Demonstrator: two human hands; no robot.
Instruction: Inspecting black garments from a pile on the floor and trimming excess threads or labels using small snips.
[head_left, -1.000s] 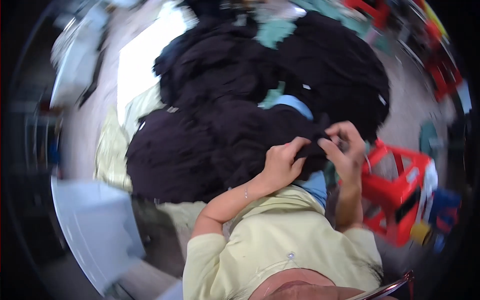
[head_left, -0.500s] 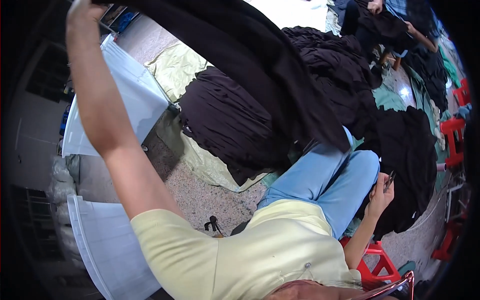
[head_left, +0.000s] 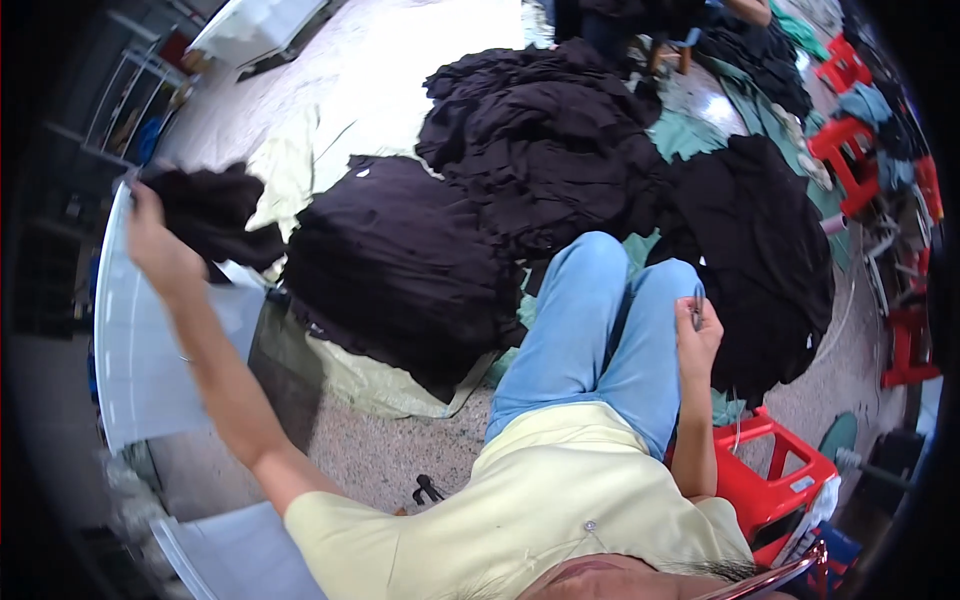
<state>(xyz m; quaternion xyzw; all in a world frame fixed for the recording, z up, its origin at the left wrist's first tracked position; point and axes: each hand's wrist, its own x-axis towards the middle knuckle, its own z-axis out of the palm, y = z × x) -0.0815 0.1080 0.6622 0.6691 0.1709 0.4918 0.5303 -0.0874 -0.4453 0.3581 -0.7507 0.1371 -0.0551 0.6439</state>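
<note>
My left arm reaches out to the far left, over the rim of a white plastic bin (head_left: pixel 125 330). My left hand (head_left: pixel 165 250) is blurred, with a bunched black garment (head_left: pixel 215 210) at its fingers; it appears closed on the cloth, which hangs above the bin. My right hand (head_left: pixel 700 340) rests by my right knee, closed around small dark thread snips (head_left: pixel 697 302) whose tip points up. Ahead of my knees lie a spread pile of black garments (head_left: pixel 400 260) and a larger crumpled heap of black garments (head_left: pixel 550 140). More black cloth (head_left: pixel 765 260) lies to the right of my knee.
A second white bin (head_left: pixel 240 550) stands at lower left. Red plastic stools (head_left: pixel 765 465) are beside me and along the right side. Pale sheeting (head_left: pixel 400 385) and green cloth lie under the piles. At the top, another person's arm (head_left: pixel 750 10) shows.
My left hand has come down from high up, bringing the long black garment off the piles to the left bin, where it is now bunched. My right hand keeps the snips. The view has shifted.
</note>
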